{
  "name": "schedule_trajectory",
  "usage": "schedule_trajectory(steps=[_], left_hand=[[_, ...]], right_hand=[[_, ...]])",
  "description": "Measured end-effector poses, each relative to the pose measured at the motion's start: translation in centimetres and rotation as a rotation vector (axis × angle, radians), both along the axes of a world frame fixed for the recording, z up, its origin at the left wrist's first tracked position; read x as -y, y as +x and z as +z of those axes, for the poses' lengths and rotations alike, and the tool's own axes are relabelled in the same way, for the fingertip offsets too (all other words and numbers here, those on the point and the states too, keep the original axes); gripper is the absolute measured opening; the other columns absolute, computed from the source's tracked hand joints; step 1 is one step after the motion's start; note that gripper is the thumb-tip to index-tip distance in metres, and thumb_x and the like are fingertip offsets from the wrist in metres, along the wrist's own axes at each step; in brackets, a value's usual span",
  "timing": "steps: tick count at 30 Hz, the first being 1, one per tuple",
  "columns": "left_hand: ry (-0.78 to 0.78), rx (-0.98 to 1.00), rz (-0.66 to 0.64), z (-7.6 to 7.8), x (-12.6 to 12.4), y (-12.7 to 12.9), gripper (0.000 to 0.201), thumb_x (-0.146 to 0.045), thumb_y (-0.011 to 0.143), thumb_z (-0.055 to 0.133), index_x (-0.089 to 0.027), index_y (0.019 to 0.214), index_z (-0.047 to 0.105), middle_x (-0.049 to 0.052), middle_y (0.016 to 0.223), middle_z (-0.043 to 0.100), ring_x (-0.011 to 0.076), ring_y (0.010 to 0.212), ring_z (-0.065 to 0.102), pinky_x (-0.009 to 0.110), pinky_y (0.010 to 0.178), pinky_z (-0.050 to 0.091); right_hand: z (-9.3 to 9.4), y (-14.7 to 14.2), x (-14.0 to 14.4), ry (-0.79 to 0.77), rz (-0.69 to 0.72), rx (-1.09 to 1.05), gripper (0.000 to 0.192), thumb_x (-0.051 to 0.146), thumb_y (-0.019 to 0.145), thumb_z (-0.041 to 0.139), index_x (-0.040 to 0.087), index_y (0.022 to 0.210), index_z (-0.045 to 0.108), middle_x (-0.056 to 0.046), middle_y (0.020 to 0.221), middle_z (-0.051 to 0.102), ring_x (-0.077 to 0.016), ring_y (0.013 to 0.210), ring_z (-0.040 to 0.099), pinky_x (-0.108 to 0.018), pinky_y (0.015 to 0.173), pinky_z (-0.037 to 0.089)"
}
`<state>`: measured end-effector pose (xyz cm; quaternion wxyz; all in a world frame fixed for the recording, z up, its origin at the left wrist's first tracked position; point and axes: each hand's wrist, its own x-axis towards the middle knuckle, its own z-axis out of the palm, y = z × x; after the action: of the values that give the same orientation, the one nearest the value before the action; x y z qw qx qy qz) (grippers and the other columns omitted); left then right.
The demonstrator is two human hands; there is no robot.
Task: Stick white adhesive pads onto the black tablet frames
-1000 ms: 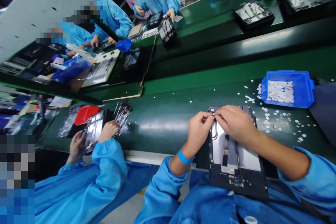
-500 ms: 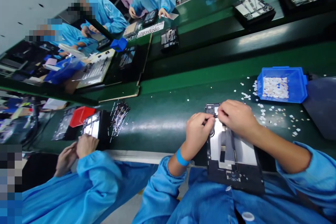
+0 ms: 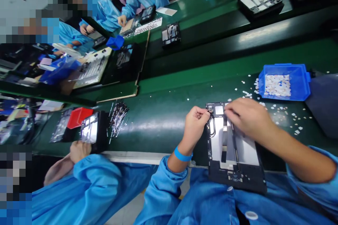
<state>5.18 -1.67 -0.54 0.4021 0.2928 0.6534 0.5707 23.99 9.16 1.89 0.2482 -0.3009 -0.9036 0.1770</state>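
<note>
An opened tablet, its inner parts bared, lies in front of me with its near end over the bench edge. My left hand, with a blue band at the wrist, pinches at the far left corner of it. Whatever sits between thumb and finger is too small to name. Over the tablet's far right part is my right hand, its fingers drawn together, and their tips hide what they may hold. A white square patch shows on the tablet between the two hands.
A blue bin of small white pieces stands at the right, with loose white bits around it. Left are a pile of thin strips, a red tray and a co-worker's hand by stacked devices. More people work across the bench.
My hands have parted: the left went to the tablet's corner, the right moved rightwards. The co-worker's hands at left came down. Across the bench, a person's hand has lifted off a white sheet.
</note>
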Motion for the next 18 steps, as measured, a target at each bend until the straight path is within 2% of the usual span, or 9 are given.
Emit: schedule_trajectory(steps=[2,4,10,13,16,18], left_hand=[[-0.006,-0.016,0.009,0.1,0.2,0.2,0.015,-0.027,0.082,0.074,-0.018,0.082,0.061,0.003,0.086,0.073,0.0135,0.08,0.066,0.026,0.077,0.05],[-0.01,-0.046,0.017,0.2,0.4,0.4,0.014,-0.026,0.083,0.073,-0.019,0.082,0.062,0.002,0.085,0.073,0.0134,0.079,0.066,0.026,0.076,0.05],[-0.004,-0.222,-0.002,0.5,0.9,0.8,0.007,-0.02,0.085,0.068,-0.019,0.08,0.063,0.003,0.088,0.074,0.0141,0.079,0.066,0.027,0.075,0.051],[-0.016,-0.207,-0.037,0.7,0.6,0.8,0.006,-0.019,0.084,0.068,-0.019,0.081,0.063,0.003,0.088,0.074,0.0129,0.076,0.065,0.026,0.073,0.05],[-0.041,-0.117,-0.052,0.4,0.2,0.5,0.009,-0.022,0.083,0.07,-0.019,0.081,0.062,0.002,0.084,0.073,0.012,0.073,0.063,0.024,0.07,0.048],[-0.043,-0.073,-0.033,0.1,0.0,0.2,0.011,-0.024,0.083,0.071,-0.018,0.081,0.062,0.002,0.082,0.072,0.0117,0.073,0.062,0.023,0.069,0.047]], right_hand=[[-0.7,-2.7,1.8,-0.012,0.079,-0.017,0.021,0.024,0.101,0.059,0.02,0.088,0.075,-0.006,0.089,0.077,-0.0215,0.085,0.069,-0.034,0.083,0.047],[-1.4,-3.9,2.2,-0.015,0.084,-0.015,0.019,0.021,0.099,0.062,0.02,0.084,0.074,-0.005,0.085,0.076,-0.0208,0.081,0.068,-0.033,0.081,0.046],[-2.4,-4.0,1.5,0.086,0.1,-0.038,0.023,0.015,0.096,0.056,0.019,0.078,0.07,-0.004,0.078,0.07,-0.02,0.076,0.062,-0.032,0.077,0.043],[-2.1,-4.7,1.5,0.131,0.112,-0.029,0.027,0.014,0.094,0.051,0.02,0.072,0.065,-0.005,0.073,0.065,-0.0196,0.072,0.056,-0.033,0.074,0.041],[-1.3,-3.6,-0.3,0.075,0.056,-0.013,0.023,0.015,0.09,0.051,0.021,0.071,0.062,-0.005,0.074,0.064,-0.0197,0.073,0.055,-0.033,0.072,0.04],[-0.6,-0.7,-2.7,0.017,-0.084,0.031,0.016,0.019,0.087,0.054,0.022,0.074,0.063,-0.007,0.081,0.068,-0.0212,0.079,0.059,-0.033,0.072,0.04]])
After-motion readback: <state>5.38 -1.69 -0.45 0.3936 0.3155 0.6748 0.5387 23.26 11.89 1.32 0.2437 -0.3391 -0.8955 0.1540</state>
